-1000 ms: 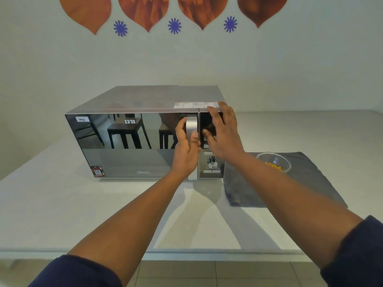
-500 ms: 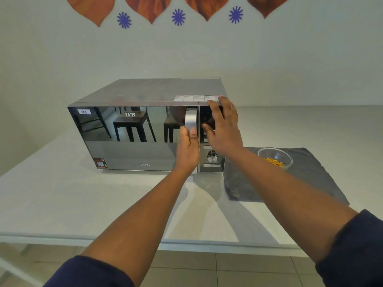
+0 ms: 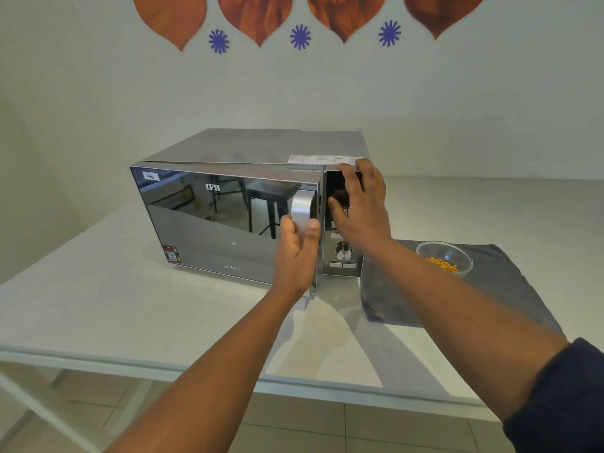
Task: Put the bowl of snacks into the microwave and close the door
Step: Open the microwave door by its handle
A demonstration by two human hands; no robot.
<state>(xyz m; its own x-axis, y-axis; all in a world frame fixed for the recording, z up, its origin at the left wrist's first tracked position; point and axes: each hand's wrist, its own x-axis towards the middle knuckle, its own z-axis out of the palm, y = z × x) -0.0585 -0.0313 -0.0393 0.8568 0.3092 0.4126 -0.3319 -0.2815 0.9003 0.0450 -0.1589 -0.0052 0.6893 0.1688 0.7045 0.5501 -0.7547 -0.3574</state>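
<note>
On the white table (image 3: 98, 308), toward its far side, stands the microwave (image 3: 261, 148), and our left hand (image 3: 299, 253) is wrapped around the silver handle (image 3: 301, 210) at the right edge of the mirrored door (image 3: 222, 223), which stands slightly ajar, its handle side swung out toward us. Our right hand (image 3: 362, 207) lies flat against the control panel (image 3: 343, 256), fingers spread and gripping nothing (it seems to brace the cabinet against our pull).

The bowl of snacks (image 3: 445, 258) sits to the right of the microwave, on a dark grey cloth (image 3: 503, 289), well apart from both hands and not yet touched. It looks like clear glass, so we judge it rigid, smooth and breakable, with a little weight of its own. The yellow-orange snacks cover only the bottom; they are loose and would slide or spill if the bowl tipped. We would take it from both sides under the rim, or cup it from beneath, and keep it level going through the door opening.

The door looks stiff on its latch and hinges at the left, so we judge it needs to swing much wider before the bowl can pass. Whether the cavity is clear we cannot tell, since the gap shows nothing inside.
</note>
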